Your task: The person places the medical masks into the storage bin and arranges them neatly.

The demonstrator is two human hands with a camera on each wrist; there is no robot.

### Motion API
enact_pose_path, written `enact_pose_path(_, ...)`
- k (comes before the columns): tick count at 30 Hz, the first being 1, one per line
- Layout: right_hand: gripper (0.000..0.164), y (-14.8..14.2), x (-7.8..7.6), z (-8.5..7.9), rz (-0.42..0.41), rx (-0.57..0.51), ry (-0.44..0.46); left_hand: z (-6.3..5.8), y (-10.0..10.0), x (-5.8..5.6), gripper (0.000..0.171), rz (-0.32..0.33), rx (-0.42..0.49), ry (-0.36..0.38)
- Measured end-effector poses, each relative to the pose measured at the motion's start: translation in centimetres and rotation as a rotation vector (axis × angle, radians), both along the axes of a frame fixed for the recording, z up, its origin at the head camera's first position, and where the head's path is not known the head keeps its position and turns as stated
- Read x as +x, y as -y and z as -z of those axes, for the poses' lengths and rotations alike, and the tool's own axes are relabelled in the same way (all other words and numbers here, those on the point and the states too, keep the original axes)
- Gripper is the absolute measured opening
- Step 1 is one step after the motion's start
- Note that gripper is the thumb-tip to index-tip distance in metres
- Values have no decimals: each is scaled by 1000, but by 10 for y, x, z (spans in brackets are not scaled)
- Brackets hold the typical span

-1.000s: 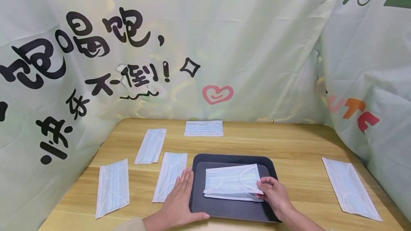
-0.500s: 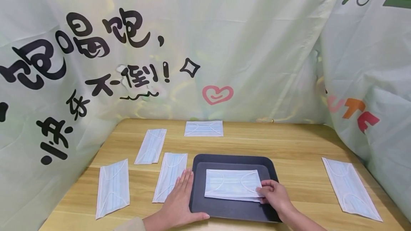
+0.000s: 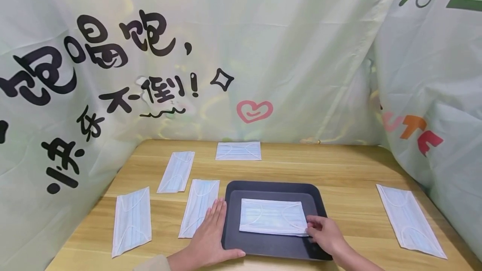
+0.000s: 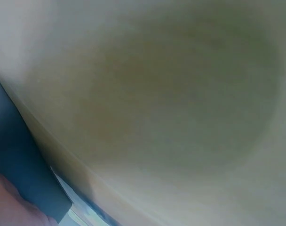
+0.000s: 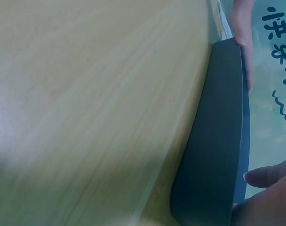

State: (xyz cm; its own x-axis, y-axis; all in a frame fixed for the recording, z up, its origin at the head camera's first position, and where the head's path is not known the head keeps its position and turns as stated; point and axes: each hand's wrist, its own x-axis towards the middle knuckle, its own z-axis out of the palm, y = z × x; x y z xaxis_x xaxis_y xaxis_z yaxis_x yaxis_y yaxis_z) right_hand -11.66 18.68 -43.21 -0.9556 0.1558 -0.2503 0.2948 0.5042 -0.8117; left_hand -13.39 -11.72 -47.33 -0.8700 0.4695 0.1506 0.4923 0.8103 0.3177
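A dark tray (image 3: 278, 248) lies on the table, with light-blue face masks (image 3: 273, 216) stacked flat inside it, their edges nearly lined up. My left hand (image 3: 208, 237) rests along the tray's left side, fingers straight and thumb spread at the front corner. At the right end of the stack my right hand (image 3: 326, 234) pinches the top mask's near corner between thumb and curled fingers. In the right wrist view, the right thumb (image 5: 265, 176) shows over the tray's rim. The left wrist view is mostly a blurred table surface.
On the wooden table (image 3: 350, 170), single masks lie at the far left (image 3: 132, 221), the back left (image 3: 176, 171), beside my left hand (image 3: 199, 208), at the back (image 3: 238, 151) and on the right (image 3: 412, 221). A printed cloth (image 3: 301, 74) hangs behind.
The top mask has come down and lined up with the one beneath it. My right hand has shifted slightly rightward to the stack's edge; the left hand has stayed in place.
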Motion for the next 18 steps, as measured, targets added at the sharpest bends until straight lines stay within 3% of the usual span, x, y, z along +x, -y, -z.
enact_pose_path(7,32,-9,6,-8,18,-29,-52,0,1,0,122,4,-4,1)
enact_pose_path(12,31,-20,7,-10,99,-171,-102,1,1,0,122,0,-18,3)
enact_pose_path(18,26,-58,-6,19,151,-363,-249,-1,1,0,122,2,-29,-9)
